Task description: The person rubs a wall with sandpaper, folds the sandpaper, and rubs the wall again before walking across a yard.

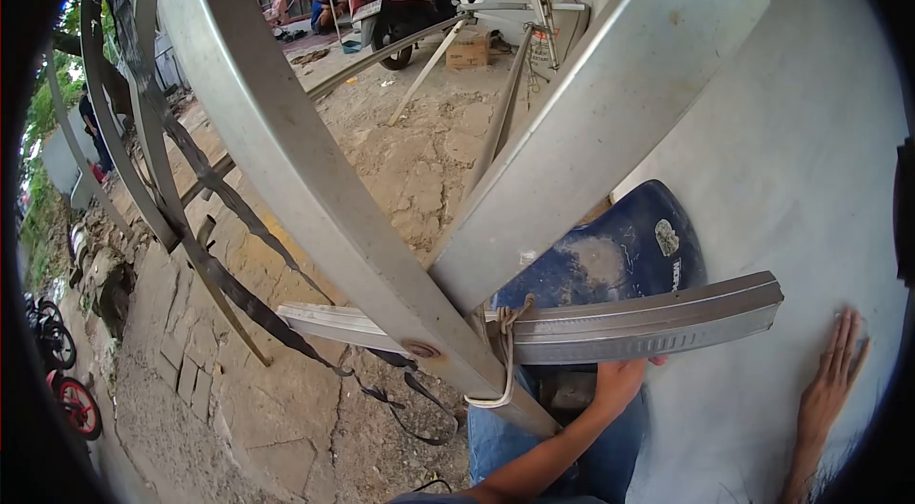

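Note:
My left hand [621, 384] is at the lower edge of a ribbed metal bar [658, 323], its fingers wrapped behind the bar and mostly hidden. A cord [509, 351] ties this bar to the crossing point of two wide metal beams, the left beam [295, 170] and the right beam [620, 103]. Behind the bar stands a dark blue plastic seat or container [610, 251] with worn patches. Far to the right, my right hand [835, 375] lies against the pale wall [753, 218], fingers stretched out and holding nothing.
Torn black strips [243, 299] hang from the frame at left. Beyond the beams are thin metal struts [424, 75], a cardboard box [467, 50], a parked scooter [389, 13] and a crouching person [326, 13]. The ground [276, 409] is cracked and uneven. Motorbikes [76, 406] stand far left.

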Motion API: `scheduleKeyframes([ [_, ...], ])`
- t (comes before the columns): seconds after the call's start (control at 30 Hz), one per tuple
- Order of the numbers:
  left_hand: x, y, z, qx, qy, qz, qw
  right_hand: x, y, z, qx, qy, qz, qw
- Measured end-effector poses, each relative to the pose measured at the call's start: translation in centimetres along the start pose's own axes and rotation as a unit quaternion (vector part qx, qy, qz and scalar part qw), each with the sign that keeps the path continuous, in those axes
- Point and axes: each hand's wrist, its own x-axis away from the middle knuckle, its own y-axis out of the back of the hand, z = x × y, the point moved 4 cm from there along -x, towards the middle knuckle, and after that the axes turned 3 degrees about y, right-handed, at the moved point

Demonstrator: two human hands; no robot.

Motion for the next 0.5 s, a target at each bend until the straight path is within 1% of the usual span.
scheduleKeyframes([
  [0.03,0.0,-0.1,-0.1,0.004,0.005,-0.010,1.000,-0.1,0.2,-0.2,0.004,0.000,-0.001,1.000],
  [0.13,0.0,-0.1,-0.3,-0.003,0.003,-0.002,1.000,0.5,-0.1,-0.2,0.001,-0.018,0.002,1.000],
  [0.2,0.1,-0.1,-0.3,0.003,-0.001,-0.007,1.000,1.5,-0.8,0.5,-0.006,0.018,-0.014,1.000],
  [0.33,0.1,-0.1,0.1,-0.002,-0.012,-0.003,1.000,1.4,0.0,0.3,-0.011,0.029,0.011,0.999],
  [0.43,0.0,-0.1,0.0,-0.028,-0.027,0.016,0.999,1.4,0.1,0.6,-0.011,0.010,0.029,0.999],
  [0.5,-0.1,-0.1,-0.2,-0.022,-0.028,0.019,0.999,1.9,0.0,1.6,-0.046,0.038,0.023,0.998],
])
